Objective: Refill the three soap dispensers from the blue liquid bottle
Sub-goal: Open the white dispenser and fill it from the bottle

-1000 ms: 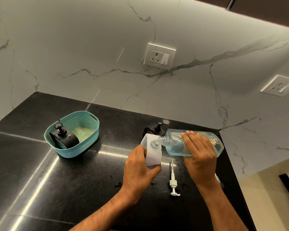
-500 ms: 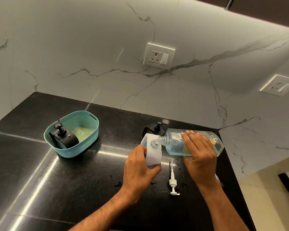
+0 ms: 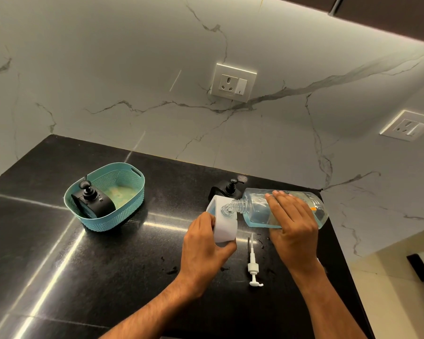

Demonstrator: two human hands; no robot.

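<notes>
Three dispensers in view, pour is on the white one. Left hand (image 3: pixel 206 243) is wrapped round the white dispenser (image 3: pixel 224 222), holding it tilted toward the bottle on the black counter (image 3: pixel 83 277). Right hand (image 3: pixel 291 226) grips the blue liquid bottle (image 3: pixel 255 209) from above, bottle lying nearly flat, threaded neck poked into the dispenser's open top. Hands sit close, each clamped on its own item, not touching each other.

White pump head (image 3: pixel 252 265) lies loose on the counter between the wrists, tube pointing away from the person. Few dark drips near it.

Black dispenser (image 3: pixel 227 188) stands just behind the white one, pump on. Second black dispenser (image 3: pixel 92 200) sits in the teal basket (image 3: pixel 123 216), well off to the left, pump on too.

Step, my read: filling one of three. Fill level in the white body isn't visible, so can't say how far along.

Next move needs: level the bottle back upright without dribbling, stand the dispenser flat, free a hand, thread the pump tube back in and screw down. Can't tell whether either black unit has been filled.
</notes>
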